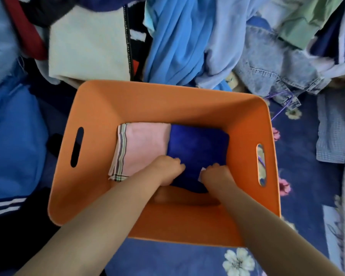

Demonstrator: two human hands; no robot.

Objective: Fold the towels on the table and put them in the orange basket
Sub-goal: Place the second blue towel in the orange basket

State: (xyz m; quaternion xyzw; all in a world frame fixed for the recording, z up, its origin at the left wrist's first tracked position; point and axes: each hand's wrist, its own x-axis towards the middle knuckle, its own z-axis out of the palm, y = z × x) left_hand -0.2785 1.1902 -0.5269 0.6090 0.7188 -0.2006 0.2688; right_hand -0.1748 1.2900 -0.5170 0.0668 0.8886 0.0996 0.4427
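Both hands reach down into the orange basket (167, 100). The left hand (167, 170) curls its fingers onto the near left edge of a folded dark blue towel (197, 148); the right hand (215, 174) grips the same towel's near edge, beside a small white tag (202, 172). The blue towel lies on the basket floor, touching a folded pink towel (143, 146) with a striped border at its 9 o'clock. Piled clothes (177, 36) lie from 10 to 2 o'clock beyond the basket, on a blue floral cloth (187, 261).
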